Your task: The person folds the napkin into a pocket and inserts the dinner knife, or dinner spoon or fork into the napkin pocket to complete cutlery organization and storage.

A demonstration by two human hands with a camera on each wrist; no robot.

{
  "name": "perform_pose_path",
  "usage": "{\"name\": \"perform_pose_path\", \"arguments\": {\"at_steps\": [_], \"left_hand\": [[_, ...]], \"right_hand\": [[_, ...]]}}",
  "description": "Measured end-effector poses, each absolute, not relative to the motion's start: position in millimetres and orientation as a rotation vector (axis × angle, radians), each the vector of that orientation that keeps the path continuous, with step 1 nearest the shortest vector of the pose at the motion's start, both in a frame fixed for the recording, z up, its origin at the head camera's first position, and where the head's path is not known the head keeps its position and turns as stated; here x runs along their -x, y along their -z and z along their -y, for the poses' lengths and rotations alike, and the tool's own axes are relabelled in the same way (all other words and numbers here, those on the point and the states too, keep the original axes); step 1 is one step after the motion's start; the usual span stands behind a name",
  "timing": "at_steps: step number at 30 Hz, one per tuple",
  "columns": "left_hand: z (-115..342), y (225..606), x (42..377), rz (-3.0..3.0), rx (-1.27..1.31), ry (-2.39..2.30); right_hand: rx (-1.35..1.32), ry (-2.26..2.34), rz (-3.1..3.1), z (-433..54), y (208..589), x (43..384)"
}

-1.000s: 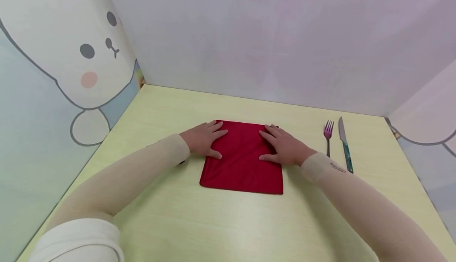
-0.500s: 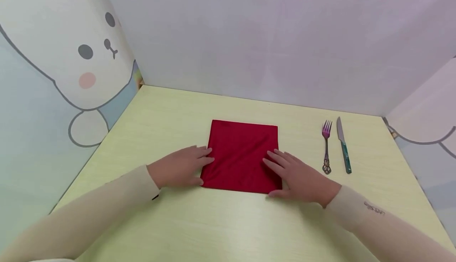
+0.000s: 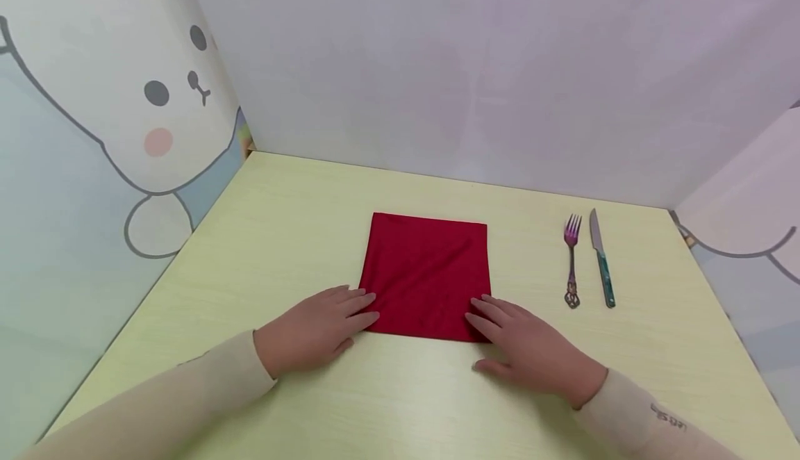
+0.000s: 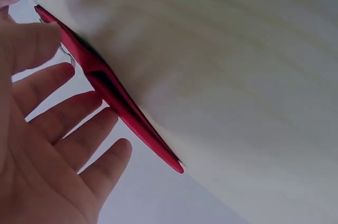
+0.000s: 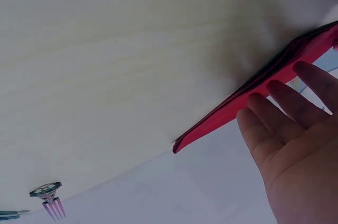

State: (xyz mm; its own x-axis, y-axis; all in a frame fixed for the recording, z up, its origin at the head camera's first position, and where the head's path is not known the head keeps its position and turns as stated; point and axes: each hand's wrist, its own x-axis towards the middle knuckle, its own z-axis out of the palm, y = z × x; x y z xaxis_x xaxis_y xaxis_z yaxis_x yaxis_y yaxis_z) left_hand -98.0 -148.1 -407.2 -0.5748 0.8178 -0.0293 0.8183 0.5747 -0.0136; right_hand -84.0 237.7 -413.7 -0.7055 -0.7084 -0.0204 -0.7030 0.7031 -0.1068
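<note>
A red cloth [image 3: 425, 272], folded into a flat square, lies on the table with faint diagonal creases. My left hand [image 3: 319, 328] is at its near left corner, fingers extended and fingertips over the edge. At the near right corner, my right hand [image 3: 528, 349] has its fingertips over the cloth and its thumb out on the table side. Both wrist views show the folded layers of the cloth edge-on, beside the straight fingers of the left hand [image 4: 58, 145] and of the right hand [image 5: 296, 139].
Right of the cloth lie a fork [image 3: 571, 258] with purple tines and a knife [image 3: 602, 258] with a green handle, side by side. The pale wooden table [image 3: 300, 203] meets a light curtain [image 3: 437, 85] at the back; a cartoon-printed one hangs at the left.
Both hands have slid from the cloth's upper sides toward its near corners. The fork handle, partly covered by the right arm before, now shows fully. The cloth stays in place.
</note>
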Motion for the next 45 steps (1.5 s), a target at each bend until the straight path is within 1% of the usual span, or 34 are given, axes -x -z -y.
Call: {"name": "perform_pose_path", "arguments": {"at_steps": [4,14,19,26,33,38,42,45], "left_hand": [[143.9,409.1,98.5,-2.783,-1.446,0.116],[126.3,410.0,106.9,-2.837,-1.692,0.492],[122.7,407.4,108.4,-2.832,-1.677,0.49],[120.4,404.0,117.9,-2.826,-1.465,0.224],[122.2,394.8,136.3,-2.808,-1.093,-0.318],[126.3,391.7,151.1,-2.725,-0.859,-0.575],[129.1,391.7,160.3,-2.643,-0.746,-0.717],[129.9,392.4,165.5,-2.599,-0.702,-0.767]], "right_hand": [[1.224,0.101,-2.871,-233.1,415.9,84.0],[1.329,-0.061,-2.893,-219.1,415.2,90.8],[1.35,-0.116,-2.91,-211.7,412.8,92.0],[1.396,-0.174,-2.93,-205.7,412.2,94.3],[1.333,-0.109,-2.954,-205.5,412.8,95.1],[1.313,-0.087,-2.968,-206.0,414.8,97.6],[1.289,-0.082,-2.97,-206.1,412.7,100.8],[1.217,-0.019,-2.96,-207.4,408.4,104.6]]}}
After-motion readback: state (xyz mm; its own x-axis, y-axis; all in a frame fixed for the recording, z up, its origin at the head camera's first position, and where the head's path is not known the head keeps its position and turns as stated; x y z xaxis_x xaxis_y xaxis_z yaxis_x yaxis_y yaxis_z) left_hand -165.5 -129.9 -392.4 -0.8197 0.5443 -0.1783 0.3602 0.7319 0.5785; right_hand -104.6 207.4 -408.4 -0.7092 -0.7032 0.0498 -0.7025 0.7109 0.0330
